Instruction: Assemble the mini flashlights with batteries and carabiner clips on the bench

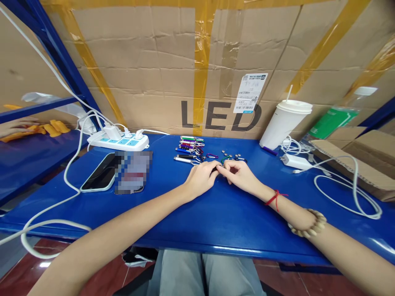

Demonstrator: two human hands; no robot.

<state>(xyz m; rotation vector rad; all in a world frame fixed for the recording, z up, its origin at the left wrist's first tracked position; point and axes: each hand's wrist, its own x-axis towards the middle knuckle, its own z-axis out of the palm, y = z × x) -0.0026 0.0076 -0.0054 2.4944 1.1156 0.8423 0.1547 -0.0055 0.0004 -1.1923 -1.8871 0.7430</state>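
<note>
My left hand (201,177) and my right hand (242,176) meet at the fingertips above the blue table (197,226). The fingers of each are pinched together, and whatever lies between them is hidden or too small to make out. Just beyond my left hand lies a row of slim keychain penlights (187,149) in several colours, with small carabiner clips at their right ends. A loose purple carabiner (212,156) and a green carabiner (226,158) lie beyond the fingertips. Around them are several small round silver pieces (230,154) that look like button cells.
On the left are a white power strip (123,141), a phone (99,172) and a blurred flat item (133,172). A white cup (285,123), a charger (296,162) with cable and an open cardboard box (354,160) stand right. A large carton (148,61) backs the table.
</note>
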